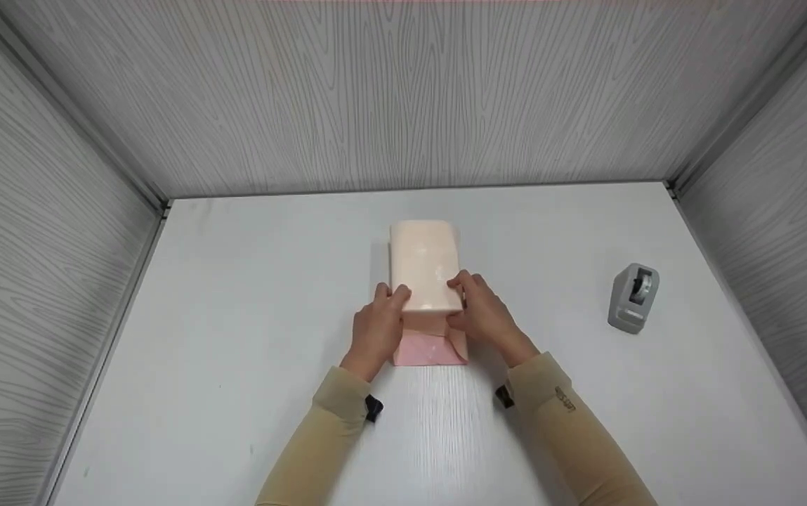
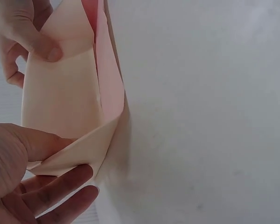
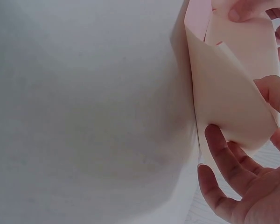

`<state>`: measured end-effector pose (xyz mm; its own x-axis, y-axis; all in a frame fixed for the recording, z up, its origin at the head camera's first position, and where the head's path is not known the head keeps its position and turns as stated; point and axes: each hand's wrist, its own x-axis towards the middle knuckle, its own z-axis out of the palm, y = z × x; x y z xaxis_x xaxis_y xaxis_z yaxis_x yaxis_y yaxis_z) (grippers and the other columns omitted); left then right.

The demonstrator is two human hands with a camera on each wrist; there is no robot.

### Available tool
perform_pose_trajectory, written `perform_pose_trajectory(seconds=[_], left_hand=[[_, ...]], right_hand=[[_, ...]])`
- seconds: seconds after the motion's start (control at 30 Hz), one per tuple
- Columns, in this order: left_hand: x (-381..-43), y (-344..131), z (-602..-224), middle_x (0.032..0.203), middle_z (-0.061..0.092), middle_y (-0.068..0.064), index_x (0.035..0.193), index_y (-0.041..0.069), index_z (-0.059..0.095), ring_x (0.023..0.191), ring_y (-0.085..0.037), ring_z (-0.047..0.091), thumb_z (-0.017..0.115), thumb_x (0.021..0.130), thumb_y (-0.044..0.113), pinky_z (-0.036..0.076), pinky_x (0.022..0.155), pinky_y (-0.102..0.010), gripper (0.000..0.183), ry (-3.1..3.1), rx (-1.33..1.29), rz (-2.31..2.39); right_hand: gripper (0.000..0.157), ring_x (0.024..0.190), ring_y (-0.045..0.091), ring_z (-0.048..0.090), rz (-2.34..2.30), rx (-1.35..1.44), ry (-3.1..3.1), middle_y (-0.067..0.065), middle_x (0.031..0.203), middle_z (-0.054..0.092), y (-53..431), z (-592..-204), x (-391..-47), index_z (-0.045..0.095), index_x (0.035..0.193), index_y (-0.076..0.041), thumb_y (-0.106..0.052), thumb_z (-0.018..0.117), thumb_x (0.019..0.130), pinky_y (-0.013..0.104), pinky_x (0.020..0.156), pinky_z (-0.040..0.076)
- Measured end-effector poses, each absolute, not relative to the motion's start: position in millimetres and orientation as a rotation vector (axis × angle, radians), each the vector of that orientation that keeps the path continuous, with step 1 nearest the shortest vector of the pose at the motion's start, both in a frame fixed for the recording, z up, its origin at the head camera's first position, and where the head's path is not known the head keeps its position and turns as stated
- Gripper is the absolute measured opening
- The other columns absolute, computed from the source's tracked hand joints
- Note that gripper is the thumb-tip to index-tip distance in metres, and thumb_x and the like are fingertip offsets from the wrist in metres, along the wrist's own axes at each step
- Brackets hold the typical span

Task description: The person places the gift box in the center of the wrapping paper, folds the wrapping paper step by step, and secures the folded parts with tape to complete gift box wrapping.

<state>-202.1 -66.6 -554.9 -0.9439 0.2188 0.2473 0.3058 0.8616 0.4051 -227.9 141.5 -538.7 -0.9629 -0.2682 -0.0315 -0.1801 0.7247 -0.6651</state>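
Observation:
A box-shaped package (image 1: pixel 425 263) in peach wrapping paper lies on the white table, its near end toward me. Pink shows on the inner side of the paper, and a pink flap (image 1: pixel 431 350) spreads from the near end on the table. My left hand (image 1: pixel 378 327) grips the left near corner. In the left wrist view its thumb lies inside a folded side flap (image 2: pixel 86 149), with fingers outside. My right hand (image 1: pixel 484 309) holds the right near corner, thumb at the end face and fingers (image 3: pixel 219 144) against the side. What the paper encloses is hidden.
A grey tape dispenser (image 1: pixel 633 299) stands on the right part of the white table (image 1: pixel 248 281). Grey wood-grain panels (image 1: pixel 403 98) rise behind the table and at both sides.

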Motion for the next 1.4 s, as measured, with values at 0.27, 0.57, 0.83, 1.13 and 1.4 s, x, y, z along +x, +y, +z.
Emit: perform_pose_trajectory(seconds=[0.27,0.57,0.83,1.13,1.4], left_hand=[[-199.8,-66.2,-555.9,0.109,0.051,-0.013,0.128,0.017,0.052,0.055,-0.019,0.052,0.07,0.086,-0.002,0.049,0.05,-0.035,0.049,-2.856,-0.368,-0.689],[-194.3,-69.0,-550.0,0.142,0.043,-0.016,0.135,0.018,0.057,0.104,-0.031,0.062,0.072,0.088,0.011,0.055,0.072,-0.042,0.05,-2.845,-0.399,-0.658],[-195.2,-70.1,-547.4,0.146,0.048,-0.009,0.133,0.013,0.061,0.138,-0.028,0.038,0.071,0.09,0.015,0.047,0.093,-0.05,0.045,-2.805,-0.573,-0.538],[-201.7,-67.8,-548.7,0.139,0.055,-0.01,0.129,0.015,0.065,0.133,-0.027,0.045,0.074,0.088,0.017,0.051,0.087,-0.048,0.041,-2.768,-0.583,-0.485],[-200.8,-67.0,-548.9,0.135,0.057,-0.01,0.125,0.014,0.067,0.13,-0.028,0.047,0.077,0.085,0.015,0.052,0.083,-0.047,0.041,-2.729,-0.585,-0.464]], right_hand=[[0.056,0.087,0.026,0.058,-1.067,-0.355,2.797,0.013,0.112,0.05,140.6,-538.5,-227.4,0.049,0.125,-0.009,-0.004,0.077,0.077,0.042,0.076,0.049],[0.056,0.087,0.026,0.057,-1.069,-0.355,2.809,0.013,0.111,0.05,140.0,-537.6,-226.1,0.049,0.124,-0.01,-0.004,0.078,0.077,0.043,0.076,0.049],[0.056,0.085,0.026,0.057,-1.06,-0.364,2.818,0.012,0.111,0.05,141.2,-537.4,-225.2,0.049,0.124,-0.01,-0.005,0.078,0.076,0.043,0.073,0.049],[0.057,0.082,0.028,0.055,-1.0,-0.353,2.845,0.013,0.116,0.051,140.3,-537.1,-224.5,0.047,0.127,-0.012,-0.008,0.077,0.079,0.047,0.072,0.049],[0.058,0.081,0.027,0.055,-1.015,-0.38,2.832,0.014,0.117,0.048,138.0,-539.6,-223.9,0.045,0.127,-0.011,-0.002,0.075,0.078,0.041,0.071,0.049]])
